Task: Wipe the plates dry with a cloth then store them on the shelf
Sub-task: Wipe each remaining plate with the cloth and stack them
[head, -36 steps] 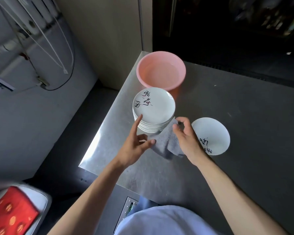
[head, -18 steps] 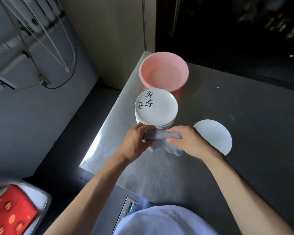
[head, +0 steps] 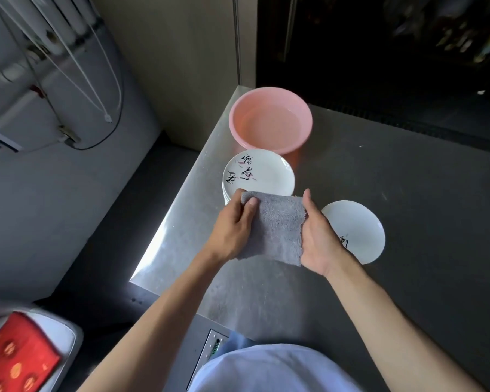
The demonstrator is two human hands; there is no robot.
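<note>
A grey cloth [head: 277, 224] is stretched flat between my two hands above the metal table [head: 181, 222]. My left hand [head: 232, 224] grips its left edge, thumb on top. My right hand [head: 317, 236] grips its right edge. Just beyond the cloth stands a stack of white plates [head: 259, 175] with black brush writing on the top one. A single white plate [head: 357, 230] lies on the table to the right, partly hidden by my right hand.
A pink basin [head: 270, 120] holding water stands behind the stack near the table's far left corner. The table's left edge drops to the floor. A red-patterned cushion on a white seat [head: 17, 355] sits at the lower left. Dark space lies beyond the table.
The cloth, bunched between my hands before, is now lifted and spread out flat. Both hands have moved apart to its two edges.
</note>
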